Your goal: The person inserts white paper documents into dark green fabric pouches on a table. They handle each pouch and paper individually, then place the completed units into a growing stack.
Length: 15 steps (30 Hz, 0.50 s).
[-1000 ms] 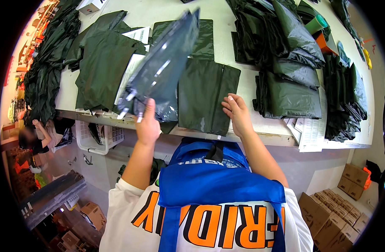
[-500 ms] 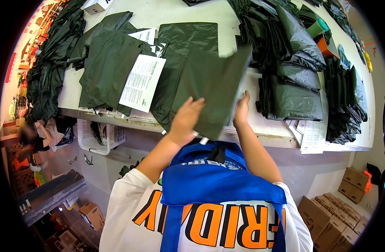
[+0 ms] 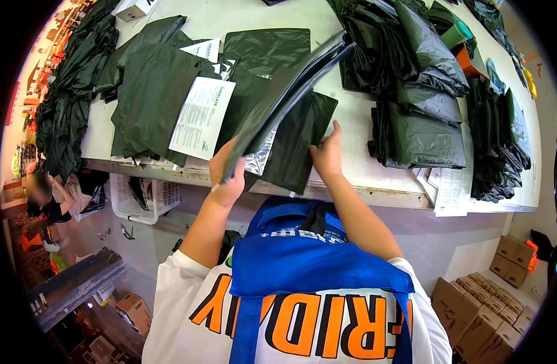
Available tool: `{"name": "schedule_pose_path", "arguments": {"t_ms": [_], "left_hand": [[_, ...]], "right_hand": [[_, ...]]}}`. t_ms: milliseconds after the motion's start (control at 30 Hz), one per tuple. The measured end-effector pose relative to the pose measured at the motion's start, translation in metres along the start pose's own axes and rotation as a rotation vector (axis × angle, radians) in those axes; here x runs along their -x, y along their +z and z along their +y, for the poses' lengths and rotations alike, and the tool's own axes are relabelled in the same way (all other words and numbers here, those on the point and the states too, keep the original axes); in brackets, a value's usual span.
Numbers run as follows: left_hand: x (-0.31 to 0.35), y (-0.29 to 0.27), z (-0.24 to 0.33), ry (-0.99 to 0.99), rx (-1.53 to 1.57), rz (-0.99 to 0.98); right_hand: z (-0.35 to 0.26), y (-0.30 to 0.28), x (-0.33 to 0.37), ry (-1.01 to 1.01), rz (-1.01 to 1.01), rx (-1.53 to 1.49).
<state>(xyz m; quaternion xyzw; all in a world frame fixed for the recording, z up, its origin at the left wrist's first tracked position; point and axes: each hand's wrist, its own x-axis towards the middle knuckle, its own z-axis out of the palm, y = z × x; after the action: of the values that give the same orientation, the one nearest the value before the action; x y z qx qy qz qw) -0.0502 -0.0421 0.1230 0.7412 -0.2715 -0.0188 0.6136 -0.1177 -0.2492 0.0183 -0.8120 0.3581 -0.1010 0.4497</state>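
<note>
My left hand (image 3: 227, 173) is closed on a folded dark green sheet (image 3: 272, 100) of thin, slightly glossy material, which is lifted and tilted with its edges toward me. Under it lies another dark green folded piece (image 3: 305, 136) on the table, with a shiny clear plastic patch (image 3: 261, 151) showing beside it. My right hand (image 3: 328, 151) is at the right edge of that lower piece, thumb touching it and fingers apart. To the left, a printed white paper sheet (image 3: 202, 118) rests on spread dark green pieces (image 3: 151, 97).
Stacked folded dark green bundles (image 3: 427, 139) stand right on the white table (image 3: 354, 176), with a green roll (image 3: 454, 35) behind. A white basket (image 3: 145, 200) hangs below the table's left front edge. Cardboard boxes (image 3: 472, 315) sit lower right. Another person (image 3: 50, 197) is far left.
The folded green sheet has swung up and left, turning edge-on in my left hand, which moved left. The lower piece has come into view. My right hand shifted slightly left and down.
</note>
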Motion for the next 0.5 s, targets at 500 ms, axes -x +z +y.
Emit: {"name": "schedule_pose_path", "arguments": {"t_ms": [500], "left_hand": [[0.073,0.118,-0.043,0.063,0.004,-1.065]], "right_hand": [[0.036,-0.133,0.066,0.535,-0.214,-1.011]]}}
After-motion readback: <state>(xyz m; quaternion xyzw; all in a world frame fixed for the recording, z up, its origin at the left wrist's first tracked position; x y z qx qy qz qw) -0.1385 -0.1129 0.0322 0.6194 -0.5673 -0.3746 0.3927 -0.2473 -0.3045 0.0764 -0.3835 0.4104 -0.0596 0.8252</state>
